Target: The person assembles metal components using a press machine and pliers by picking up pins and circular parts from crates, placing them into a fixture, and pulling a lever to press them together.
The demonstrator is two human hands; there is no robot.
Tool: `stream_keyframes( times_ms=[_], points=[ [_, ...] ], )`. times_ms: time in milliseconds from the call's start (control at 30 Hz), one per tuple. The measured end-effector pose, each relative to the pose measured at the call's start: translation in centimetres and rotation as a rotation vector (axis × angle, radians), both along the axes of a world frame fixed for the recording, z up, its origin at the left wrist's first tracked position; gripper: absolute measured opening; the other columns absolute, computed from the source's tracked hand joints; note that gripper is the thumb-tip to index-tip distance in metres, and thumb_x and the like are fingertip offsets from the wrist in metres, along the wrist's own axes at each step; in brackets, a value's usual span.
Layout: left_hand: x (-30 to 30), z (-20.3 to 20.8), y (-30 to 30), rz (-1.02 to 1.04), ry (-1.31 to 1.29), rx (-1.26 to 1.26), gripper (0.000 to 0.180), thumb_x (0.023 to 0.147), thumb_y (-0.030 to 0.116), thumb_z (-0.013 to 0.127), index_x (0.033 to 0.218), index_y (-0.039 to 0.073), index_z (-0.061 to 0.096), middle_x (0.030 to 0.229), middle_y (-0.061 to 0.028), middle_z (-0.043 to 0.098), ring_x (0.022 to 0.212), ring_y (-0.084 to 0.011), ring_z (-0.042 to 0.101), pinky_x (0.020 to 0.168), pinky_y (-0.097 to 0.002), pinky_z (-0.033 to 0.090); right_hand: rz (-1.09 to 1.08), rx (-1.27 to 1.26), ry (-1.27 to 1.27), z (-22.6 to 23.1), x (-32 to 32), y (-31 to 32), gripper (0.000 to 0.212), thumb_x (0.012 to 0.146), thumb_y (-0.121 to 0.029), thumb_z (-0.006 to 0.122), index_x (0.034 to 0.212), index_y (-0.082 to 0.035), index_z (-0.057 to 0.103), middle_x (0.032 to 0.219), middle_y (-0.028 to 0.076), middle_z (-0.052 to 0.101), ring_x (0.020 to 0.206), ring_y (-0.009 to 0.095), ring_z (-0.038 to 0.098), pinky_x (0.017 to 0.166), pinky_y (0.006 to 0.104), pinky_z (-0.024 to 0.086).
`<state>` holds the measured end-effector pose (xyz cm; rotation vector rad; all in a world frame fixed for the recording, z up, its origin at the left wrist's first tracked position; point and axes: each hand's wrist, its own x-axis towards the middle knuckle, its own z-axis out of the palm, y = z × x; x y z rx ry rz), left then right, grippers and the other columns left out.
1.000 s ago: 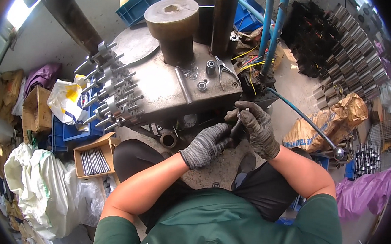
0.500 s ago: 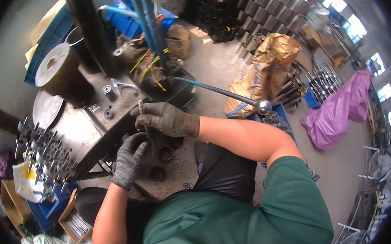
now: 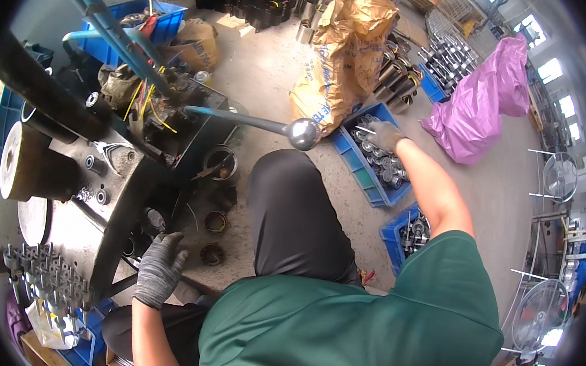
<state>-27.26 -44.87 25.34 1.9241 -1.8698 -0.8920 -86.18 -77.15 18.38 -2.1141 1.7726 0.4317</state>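
Right hand (image 3: 384, 136) moved past lever (image 3: 243, 118) to bin (image 3: 353, 167), seemingly pinching rod (image 3: 365, 129); left hand (image 3: 159, 269) spread

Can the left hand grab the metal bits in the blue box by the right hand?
Probably not without stretching: the left hand is over by the metal bench, and the person's dark-trousered leg lies between it and the metal bits in the blue box. The right hand is much nearer.

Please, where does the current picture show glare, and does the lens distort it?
Head view: glare whitens part of the metal table; head view: the windows at right look overexposed, and the lever's ball carries a bright highlight; head view: fisheye distortion, with corners dark.
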Motion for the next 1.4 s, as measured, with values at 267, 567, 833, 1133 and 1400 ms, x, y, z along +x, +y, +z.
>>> stream_keyframes(
  times_ms=[267,567,833,1133,1400],
  points=[
    [0.3,-2.7,0.0,-0.038,-0.162,0.225,0.041,0.091,0.017,0.071,0.13,0.005,0.063,0.119,-0.0234,0.066,0.111,-0.0432,0.063,0.097,-0.0491,0.051,-0.623,-0.084,-0.001,-5.9,-16.3,8.9,0.046,0.087,-0.027,0.076,0.13,-0.01,0.069,0.123,0.021,0.071,0.117,0.037,0.068,0.101,0.0444,0.052],
    [1.7,-7.6,1.2,-0.061,-0.176,0.271,0.031,0.09,0.014,0.071,0.12,0.005,0.067,0.111,-0.0226,0.068,0.106,-0.0425,0.064,0.093,-0.0481,0.053,-0.522,-0.037,0.201,-12.8,-17.6,10.1,0.04,0.086,-0.026,0.073,0.124,-0.011,0.071,0.121,0.021,0.072,0.116,0.038,0.068,0.102,0.047,0.053],
    [2.9,-10.1,2.1,-0.121,-0.199,0.243,0.027,0.093,0.012,0.07,0.118,0.004,0.068,0.108,-0.0204,0.073,0.101,-0.0399,0.068,0.089,-0.0458,0.055,-0.513,0.028,0.323,-19.0,-17.7,8.7,0.036,0.091,-0.02,0.061,0.123,-0.009,0.073,0.13,0.02,0.069,0.122,0.036,0.066,0.105,0.0463,0.053],
    [2.9,-10.1,2.1,-0.161,-0.245,0.227,0.026,0.093,0.013,0.069,0.118,0.004,0.068,0.11,-0.0215,0.072,0.103,-0.0418,0.068,0.09,-0.0474,0.054,-0.453,0.067,0.333,-18.1,-15.8,8.5,0.032,0.089,-0.012,0.064,0.119,-0.007,0.075,0.126,0.022,0.071,0.119,0.038,0.068,0.1,0.0489,0.056],
    [2.5,-9.8,1.6,-0.151,-0.26,0.264,0.026,0.093,0.014,0.069,0.116,0.004,0.069,0.109,-0.0222,0.071,0.102,-0.0426,0.067,0.09,-0.0483,0.054,-0.459,-0.045,0.234,-15.3,-14.4,8.7,0.032,0.089,-0.02,0.065,0.117,-0.01,0.074,0.121,0.02,0.072,0.116,0.038,0.068,0.1,0.0471,0.055]
  ],
)
